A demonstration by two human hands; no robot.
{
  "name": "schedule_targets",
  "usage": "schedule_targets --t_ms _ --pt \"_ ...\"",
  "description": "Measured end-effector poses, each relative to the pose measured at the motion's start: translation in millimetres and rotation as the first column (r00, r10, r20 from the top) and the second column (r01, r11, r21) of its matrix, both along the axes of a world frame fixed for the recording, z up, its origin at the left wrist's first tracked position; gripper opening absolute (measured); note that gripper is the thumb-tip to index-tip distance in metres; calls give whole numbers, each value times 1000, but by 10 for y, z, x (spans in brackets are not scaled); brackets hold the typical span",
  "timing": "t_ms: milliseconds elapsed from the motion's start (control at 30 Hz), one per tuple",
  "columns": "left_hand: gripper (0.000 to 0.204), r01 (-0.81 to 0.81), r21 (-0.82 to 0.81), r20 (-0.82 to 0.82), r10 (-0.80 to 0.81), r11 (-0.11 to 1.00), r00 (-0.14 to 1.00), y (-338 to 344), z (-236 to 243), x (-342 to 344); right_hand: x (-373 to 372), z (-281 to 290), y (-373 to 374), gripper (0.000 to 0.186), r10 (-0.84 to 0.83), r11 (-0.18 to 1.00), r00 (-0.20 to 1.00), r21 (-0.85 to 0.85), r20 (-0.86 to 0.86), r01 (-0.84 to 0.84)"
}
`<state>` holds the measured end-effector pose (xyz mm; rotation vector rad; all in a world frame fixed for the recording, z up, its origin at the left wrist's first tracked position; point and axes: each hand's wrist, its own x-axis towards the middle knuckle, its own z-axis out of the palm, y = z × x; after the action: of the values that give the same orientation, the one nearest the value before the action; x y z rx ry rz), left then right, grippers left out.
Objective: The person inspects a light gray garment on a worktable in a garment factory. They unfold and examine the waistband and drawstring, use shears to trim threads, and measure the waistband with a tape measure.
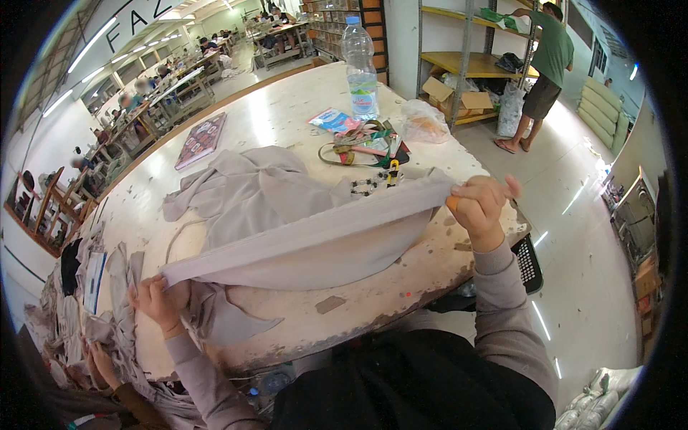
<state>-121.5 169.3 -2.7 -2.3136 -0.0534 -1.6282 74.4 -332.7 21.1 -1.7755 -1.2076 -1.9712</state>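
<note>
The right hand is closed on one end of a grey cloth, fingers curled over its folded band (a spot of orange shows by the fingertips, too small to name), while the left hand grips the other end at the near left. The relation that matters is the band's long axis: it runs slantwise between the two hands, from the left one, nearer the body, up to the right one, farther forward, with each hand nearest its own end. Below the band a curved panel hangs toward the person; beyond it, the loose bulk of the cloth lies rumpled on the counter, ahead of the left hand. Past the right end, farther off, sit a tangle of straps, a clear plastic bag and a bottle, with a patterned book to the left. Outermost, another person's hand rests by more cloth at lower left, and a person in green stands beside the shelves.
</note>
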Motion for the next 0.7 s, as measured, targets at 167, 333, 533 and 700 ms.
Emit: schedule_targets --t_ms 167,333,533,700 --pt "19 52 -822 -356 -584 567 730 -972 44 218 -28 101 713 22 -147 959 502 -247 -852 -139" --pt "19 -33 -866 -480 -810 499 339 -1609 307 338 -642 106 1438 27 94 674 33 39 -995 -738" --pt "21 -163 -949 -298 -934 269 195 -1326 324 175 197 117 1131 27 300 697 -466 525 -832 -488" --pt "18 -342 -938 -89 -925 -46 370 -666 115 86 571 -388 967 19 302 812 -585 525 -753 -256"
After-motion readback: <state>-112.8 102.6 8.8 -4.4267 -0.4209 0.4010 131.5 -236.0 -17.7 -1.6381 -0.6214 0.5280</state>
